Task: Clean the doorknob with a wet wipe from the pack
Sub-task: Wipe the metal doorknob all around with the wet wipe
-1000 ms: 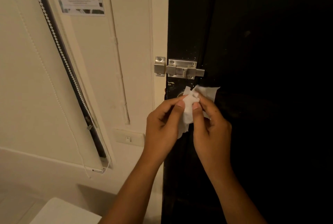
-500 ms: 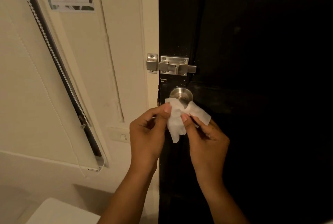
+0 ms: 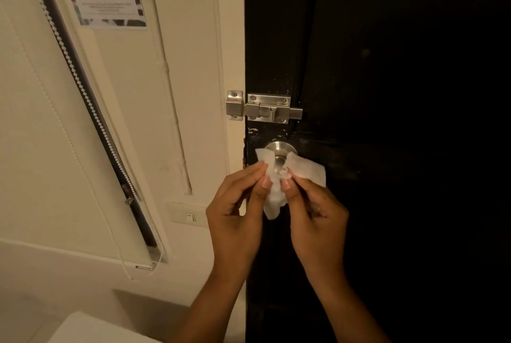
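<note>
At the dark door, I pinch the wipe [image 3: 279, 193] between both hands, left [image 3: 235, 221] and right [image 3: 315, 218], spreading it just below the knob [image 3: 278, 149]; the wipe is out, the wiping itself looks not yet begun

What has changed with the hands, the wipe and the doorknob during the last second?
Both hands, left and right, came down with the wipe, so the doorknob, hidden behind it a second ago, now shows above. The wipe has been spread a little wider. Unchanged: each hand's grip pinches the wipe, the bolt is in place, and the doorknob is not yet wiped.
</note>
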